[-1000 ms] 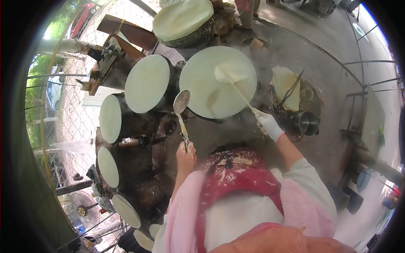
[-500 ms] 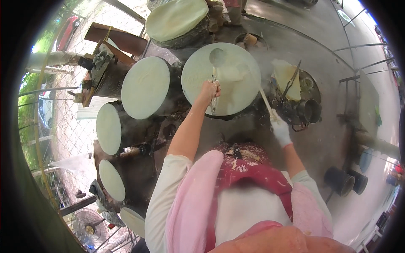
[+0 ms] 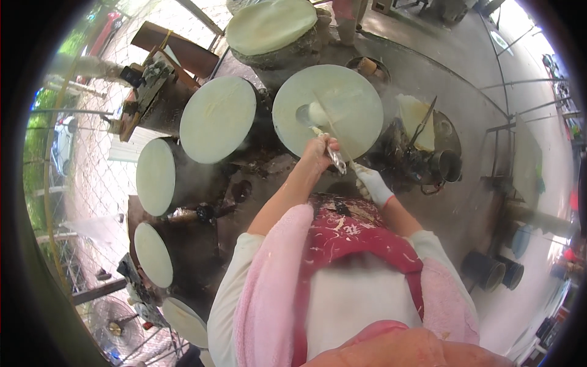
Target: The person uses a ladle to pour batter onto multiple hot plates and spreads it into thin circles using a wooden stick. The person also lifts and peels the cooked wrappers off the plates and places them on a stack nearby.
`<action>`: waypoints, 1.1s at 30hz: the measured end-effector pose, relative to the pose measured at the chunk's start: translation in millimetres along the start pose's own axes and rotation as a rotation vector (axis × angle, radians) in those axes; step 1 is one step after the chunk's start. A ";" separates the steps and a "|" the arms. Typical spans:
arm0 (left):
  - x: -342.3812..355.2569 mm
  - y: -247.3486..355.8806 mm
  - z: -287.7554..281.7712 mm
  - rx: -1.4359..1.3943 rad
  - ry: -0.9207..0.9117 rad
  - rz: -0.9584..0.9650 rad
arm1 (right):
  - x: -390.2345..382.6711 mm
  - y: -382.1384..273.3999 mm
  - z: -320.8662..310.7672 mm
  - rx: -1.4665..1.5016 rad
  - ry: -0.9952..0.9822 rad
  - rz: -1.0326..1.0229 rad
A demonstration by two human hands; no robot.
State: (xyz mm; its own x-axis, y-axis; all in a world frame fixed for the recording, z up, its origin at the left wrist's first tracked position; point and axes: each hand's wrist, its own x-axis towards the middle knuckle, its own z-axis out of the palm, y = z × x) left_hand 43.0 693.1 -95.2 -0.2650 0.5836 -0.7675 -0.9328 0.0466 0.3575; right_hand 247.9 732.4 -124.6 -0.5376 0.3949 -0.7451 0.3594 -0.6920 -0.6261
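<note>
My left hand (image 3: 319, 151) is bare and closed round the handle of a ladle (image 3: 303, 116). The ladle's bowl is low over a round pan (image 3: 358, 116) coated with pale batter, beside a whiter patch of batter (image 3: 317, 114). Wearing a white glove, my right hand (image 3: 372, 185) grips the near end of a long thin stick (image 3: 338, 136). That stick slants up and left across the pan, passing close to the ladle. Whether its far end touches the batter I cannot tell.
Pale-topped rounds (image 3: 218, 119) curve down the left side, with a larger round (image 3: 271, 27) at the far side. At right are a metal pot (image 3: 446, 166), tongs (image 3: 423, 125) and a pale sheet (image 3: 411, 116). Dark buckets (image 3: 483, 271) stand lower right. Steam hangs about.
The ladle has come nearer to me from the pan's far part. My right hand has swung left, bringing the stick from the pan's right edge across its middle.
</note>
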 end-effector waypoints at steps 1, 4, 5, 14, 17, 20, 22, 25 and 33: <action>-9.2 4.0 -3.7 -0.101 -0.073 -0.017 | -4.9 -1.3 -1.0 0.019 -0.020 0.007; -41.1 26.8 -78.4 -0.465 -0.748 0.035 | -10.3 -19.8 -13.6 -0.109 0.056 -0.223; -57.1 21.4 -90.2 -0.854 -0.837 -0.229 | 6.8 -17.4 -39.6 -0.072 0.200 -0.295; -194.6 11.6 -150.9 -0.564 -0.647 0.266 | 20.3 -1.9 -4.1 -0.771 -0.087 -0.499; -222.3 -7.5 -192.7 -0.516 -0.589 0.359 | 65.0 30.4 -58.0 -0.441 0.172 -0.488; -261.7 -28.4 -270.4 -0.521 -0.562 0.402 | 47.2 78.0 -15.5 -0.566 0.202 -0.519; -305.6 -56.8 -321.0 -0.543 -0.385 0.553 | 24.2 131.1 33.4 -0.957 -0.070 -0.777; -370.4 -90.8 -373.9 -0.571 -0.164 0.717 | -29.4 164.5 123.9 -1.150 -0.357 -0.620; -552.6 -199.4 -404.6 -0.544 0.275 1.073 | -111.9 188.2 308.7 -1.270 -0.844 -1.115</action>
State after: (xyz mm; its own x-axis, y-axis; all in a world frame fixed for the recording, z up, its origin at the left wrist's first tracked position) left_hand 276.5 33.3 42.4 -0.9403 -0.0751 -0.3319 -0.1739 -0.7324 0.6583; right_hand 140.2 371.5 -88.0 -0.9316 -0.3456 0.1128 -0.3088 0.5886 -0.7471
